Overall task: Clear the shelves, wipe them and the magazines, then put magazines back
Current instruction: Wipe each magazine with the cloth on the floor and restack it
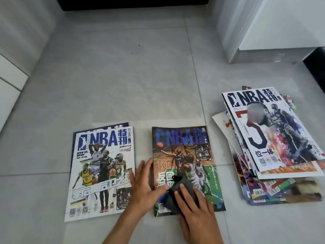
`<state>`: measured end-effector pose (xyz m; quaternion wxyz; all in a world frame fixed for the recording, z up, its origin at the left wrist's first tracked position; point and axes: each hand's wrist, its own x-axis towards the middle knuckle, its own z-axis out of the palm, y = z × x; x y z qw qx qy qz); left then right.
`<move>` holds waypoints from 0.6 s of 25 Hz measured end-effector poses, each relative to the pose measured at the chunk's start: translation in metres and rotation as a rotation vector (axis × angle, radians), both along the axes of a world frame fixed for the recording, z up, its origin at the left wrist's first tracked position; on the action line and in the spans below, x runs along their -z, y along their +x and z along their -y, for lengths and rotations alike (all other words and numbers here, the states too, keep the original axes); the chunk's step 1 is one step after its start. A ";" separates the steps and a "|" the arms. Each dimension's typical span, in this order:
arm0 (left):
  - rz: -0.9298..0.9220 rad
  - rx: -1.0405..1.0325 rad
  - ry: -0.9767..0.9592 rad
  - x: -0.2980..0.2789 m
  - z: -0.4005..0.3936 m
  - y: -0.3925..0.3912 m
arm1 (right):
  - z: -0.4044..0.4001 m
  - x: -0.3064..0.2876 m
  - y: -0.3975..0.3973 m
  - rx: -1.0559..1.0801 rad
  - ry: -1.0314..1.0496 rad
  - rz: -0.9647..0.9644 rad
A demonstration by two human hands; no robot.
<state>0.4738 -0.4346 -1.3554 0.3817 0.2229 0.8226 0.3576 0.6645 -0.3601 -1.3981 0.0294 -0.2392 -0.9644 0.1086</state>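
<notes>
The floor holds a big pile on the right and a white magazine on the left. The green magazine lies between them. The left hand lies flat and spread, pinning its edge. The right hand presses the cloth, fingers together. Best to hold firm and wipe gently, so the cover does not crease.

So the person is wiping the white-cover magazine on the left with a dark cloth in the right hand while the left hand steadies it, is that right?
Not quite. The head view shows the right hand pressing the dark cloth on the green-cover magazine in the middle, not the white-cover magazine on the left. The left hand does steady that green one at its edge.
</notes>
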 end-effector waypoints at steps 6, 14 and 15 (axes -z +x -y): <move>0.548 -0.189 0.277 -0.028 -0.004 0.029 | -0.076 -0.025 -0.081 0.365 -0.191 0.029; 0.273 -0.586 0.217 -0.036 -0.022 0.043 | -0.106 -0.067 -0.089 0.663 -1.084 -0.372; 0.239 -0.622 0.251 -0.046 -0.024 0.034 | -0.098 -0.069 -0.086 0.728 -1.220 -0.448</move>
